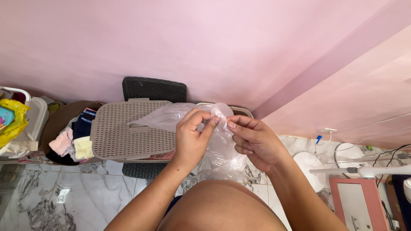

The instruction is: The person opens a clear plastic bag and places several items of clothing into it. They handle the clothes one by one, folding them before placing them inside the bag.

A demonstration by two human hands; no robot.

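A clear, crumpled plastic bag (220, 156) hangs in front of me, held up by both hands. My left hand (191, 139) pinches its upper edge with thumb and fingers. My right hand (253, 141) grips the same edge just to the right, fingertips almost touching the left hand's. Part of the bag trails left over the grey perforated lid (128, 130) of a laundry basket.
A dark woven basket (154, 89) stands behind the lid against the pink wall. A brown tub of folded clothes (70, 139) sits at left, beside a white bin with a yellow bag (15, 122). A white fan (355, 169) and cables lie at right on the marble floor.
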